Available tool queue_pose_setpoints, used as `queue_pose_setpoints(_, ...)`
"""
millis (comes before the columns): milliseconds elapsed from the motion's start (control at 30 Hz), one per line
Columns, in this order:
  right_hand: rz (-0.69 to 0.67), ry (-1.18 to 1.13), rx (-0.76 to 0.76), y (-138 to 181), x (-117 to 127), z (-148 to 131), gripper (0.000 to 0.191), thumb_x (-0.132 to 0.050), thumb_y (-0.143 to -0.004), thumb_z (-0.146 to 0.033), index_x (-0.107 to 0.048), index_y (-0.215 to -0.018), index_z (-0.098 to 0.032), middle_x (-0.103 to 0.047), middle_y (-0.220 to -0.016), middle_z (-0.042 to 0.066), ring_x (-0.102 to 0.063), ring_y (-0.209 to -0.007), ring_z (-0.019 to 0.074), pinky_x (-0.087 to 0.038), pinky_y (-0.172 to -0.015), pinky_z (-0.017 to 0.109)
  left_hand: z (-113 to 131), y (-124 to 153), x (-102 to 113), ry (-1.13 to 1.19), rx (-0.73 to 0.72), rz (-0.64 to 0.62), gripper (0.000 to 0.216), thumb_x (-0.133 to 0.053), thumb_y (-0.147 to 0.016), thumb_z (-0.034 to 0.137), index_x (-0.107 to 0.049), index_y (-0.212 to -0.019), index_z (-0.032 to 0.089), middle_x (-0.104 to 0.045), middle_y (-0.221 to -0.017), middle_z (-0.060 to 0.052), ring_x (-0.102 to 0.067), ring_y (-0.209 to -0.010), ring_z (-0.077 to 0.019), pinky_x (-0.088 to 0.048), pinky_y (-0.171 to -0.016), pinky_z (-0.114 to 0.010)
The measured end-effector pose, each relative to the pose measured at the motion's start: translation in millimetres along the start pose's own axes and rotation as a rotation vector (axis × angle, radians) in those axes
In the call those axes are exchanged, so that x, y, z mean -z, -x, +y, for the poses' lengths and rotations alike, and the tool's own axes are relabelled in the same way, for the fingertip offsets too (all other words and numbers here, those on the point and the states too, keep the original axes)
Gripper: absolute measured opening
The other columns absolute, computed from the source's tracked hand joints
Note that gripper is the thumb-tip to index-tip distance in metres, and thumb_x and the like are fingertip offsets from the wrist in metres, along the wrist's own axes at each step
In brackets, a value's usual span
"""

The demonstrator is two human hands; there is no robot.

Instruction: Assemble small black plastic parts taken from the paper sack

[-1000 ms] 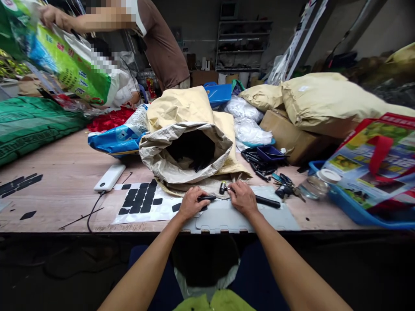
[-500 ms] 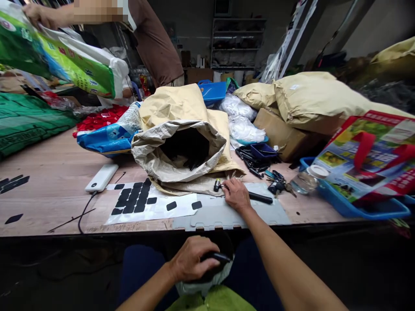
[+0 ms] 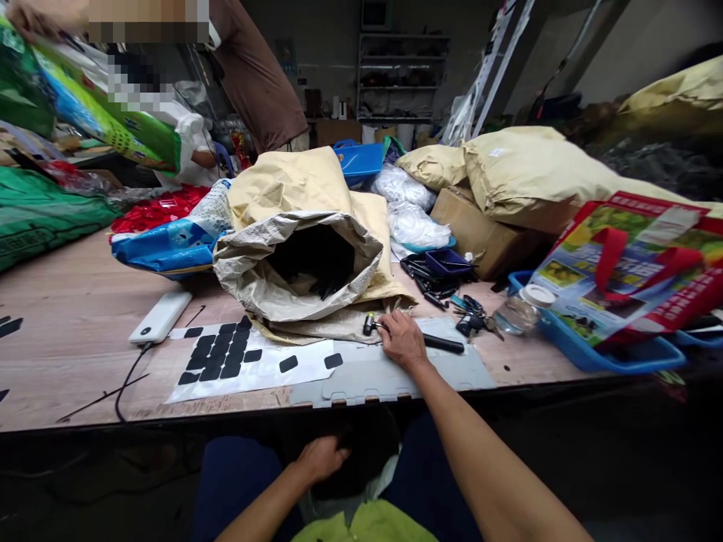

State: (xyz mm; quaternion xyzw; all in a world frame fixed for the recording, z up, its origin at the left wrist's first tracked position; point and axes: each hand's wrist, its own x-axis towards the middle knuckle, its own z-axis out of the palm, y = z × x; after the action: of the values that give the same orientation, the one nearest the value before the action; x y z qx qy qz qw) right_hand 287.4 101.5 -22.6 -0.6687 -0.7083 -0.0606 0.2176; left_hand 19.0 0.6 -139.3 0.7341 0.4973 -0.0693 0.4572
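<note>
My right hand (image 3: 404, 340) is closed round a small hammer (image 3: 443, 343) lying across a grey mat (image 3: 389, 376) on the table. The hammer's head (image 3: 369, 324) sticks out left of my fingers, and its black handle runs to the right. Below the table edge, my left hand (image 3: 323, 458) hangs between my knees over a dark opening with a pale liner (image 3: 387, 476). Its fingers are lost in shadow, so I cannot see whether they hold anything. Left of the mat, a white sheet (image 3: 257, 382) carries rows of black rounded pads (image 3: 215, 354).
A large paper sack (image 3: 305, 181) opens toward me, dark pieces inside. Right are black pen-like parts (image 3: 426, 282), keys (image 3: 471, 316), a clear jar (image 3: 517, 312) and a blue basket (image 3: 621, 357). A power bank (image 3: 161, 318) lies left. Another person (image 3: 257, 83) handles a printed bag (image 3: 113, 102).
My left hand has dropped lower and away from me, into the dark opening; the black object it held no longer shows. The right hand stays on the hammer. The view has shifted slightly.
</note>
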Motion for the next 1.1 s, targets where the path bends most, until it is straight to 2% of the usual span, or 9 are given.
queue_pose_setpoints(133,0.007,-0.004,0.001,1,0,0,0.013,-0.060,-0.091,-0.026,-0.065,-0.102,-0.022,-0.059,-0.099,0.007,-0.048,-0.095,0.0228,-0.034,-0.085,0.033,57,31,59,0.072,-0.370,-0.241,0.038,-0.074,-0.079,0.040,-0.076,-0.114,0.026,-0.078,-0.104,-0.005,-0.072,-0.092,-0.0252,-0.056,-0.084,-0.035)
queue_pose_setpoints(200,0.016,-0.005,0.002,1,0,0,0.013,-0.060,-0.090,-0.025,-0.065,-0.101,-0.022,-0.059,-0.099,0.007,-0.047,-0.095,0.0229,-0.034,-0.085,0.033,87,45,106,0.245,-0.442,-0.499,0.040,-0.075,-0.081,0.046,-0.076,-0.113,0.023,-0.077,-0.095,-0.005,-0.071,-0.079,-0.0205,-0.056,-0.074,-0.030)
queue_pose_setpoints(267,0.025,-0.006,0.005,1,-1,0,0.012,-0.060,-0.090,-0.026,-0.065,-0.101,-0.022,-0.059,-0.099,0.007,-0.047,-0.095,0.0230,-0.034,-0.085,0.034,108,44,157,0.390,-0.471,-0.534,0.041,-0.075,-0.083,0.047,-0.075,-0.114,0.020,-0.077,-0.095,-0.007,-0.070,-0.074,-0.0184,-0.057,-0.071,-0.030)
queue_pose_setpoints(400,0.029,-0.018,0.013,1,-2,1,0.011,-0.059,-0.091,-0.026,-0.065,-0.100,-0.022,-0.059,-0.098,0.007,-0.047,-0.094,0.0231,-0.035,-0.085,0.034,113,-9,246,0.417,-0.477,0.337,0.035,-0.066,-0.089,0.046,-0.076,-0.100,0.015,-0.076,-0.092,-0.009,-0.069,-0.081,-0.0192,-0.055,-0.074,-0.030)
queue_pose_setpoints(500,0.029,-0.015,0.008,1,-2,2,0.011,-0.060,-0.090,-0.026,-0.065,-0.100,-0.023,-0.059,-0.098,0.007,-0.047,-0.094,0.0228,-0.035,-0.085,0.034,99,-68,283,0.152,-0.185,0.833,0.030,-0.057,-0.093,0.034,-0.076,-0.105,0.015,-0.077,-0.098,-0.010,-0.069,-0.091,-0.0218,-0.053,-0.082,-0.031)
queue_pose_setpoints(667,0.034,-0.024,0.007,2,-1,2,0.009,-0.061,-0.090,-0.025,-0.064,-0.098,-0.023,-0.058,-0.097,0.006,-0.048,-0.095,0.0222,-0.035,-0.085,0.033,84,-118,295,-0.064,-0.048,0.813,0.031,-0.066,-0.081,0.018,-0.077,-0.109,0.015,-0.077,-0.110,-0.013,-0.069,-0.105,-0.0286,-0.050,-0.092,-0.034)
queue_pose_setpoints(867,0.028,-0.024,0.004,1,0,1,0.010,-0.061,-0.090,-0.026,-0.064,-0.098,-0.023,-0.059,-0.098,0.006,-0.048,-0.095,0.0225,-0.036,-0.085,0.033,87,-103,295,-0.091,-0.042,0.895,0.032,-0.067,-0.084,0.026,-0.073,-0.113,0.015,-0.074,-0.109,-0.013,-0.067,-0.103,-0.0287,-0.050,-0.091,-0.036)
queue_pose_setpoints(967,0.030,-0.020,0.003,1,-1,1,0.010,-0.060,-0.090,-0.026,-0.064,-0.098,-0.023,-0.059,-0.097,0.007,-0.048,-0.094,0.0230,-0.036,-0.084,0.033,94,-68,272,-0.047,-0.249,1.057,0.029,-0.065,-0.088,0.033,-0.071,-0.111,0.018,-0.072,-0.103,-0.009,-0.065,-0.092,-0.0233,-0.050,-0.087,-0.034)
queue_pose_setpoints(1100,0.035,-0.026,0.002,1,-2,1,0.010,-0.060,-0.090,-0.026,-0.065,-0.099,-0.023,-0.059,-0.097,0.007,-0.048,-0.095,0.0232,-0.036,-0.085,0.034,96,-25,210,-0.042,-0.606,0.810,0.021,-0.068,-0.088,0.031,-0.072,-0.106,0.023,-0.070,-0.100,-0.006,-0.062,-0.093,-0.0217,-0.049,-0.084,-0.033)
